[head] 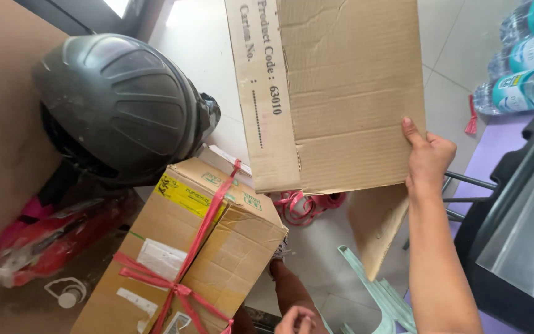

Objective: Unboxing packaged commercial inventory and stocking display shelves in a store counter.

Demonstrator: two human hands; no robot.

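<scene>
We see the flattened carton at upper centre, the tied box at lower left beneath the helmet, and bottles at upper right.

Helmet, bottles — perhaps water.

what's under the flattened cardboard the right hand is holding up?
Under the flattened cardboard: a coil of red strap on the floor tiles, partly showing. The rest is covered.

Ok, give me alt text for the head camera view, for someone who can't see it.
The right hand holds up a flattened cardboard sheet by its edge, above a cardboard box tied with red ribbon. A dark helmet sits beside the box; the left hand is low in frame.
</scene>
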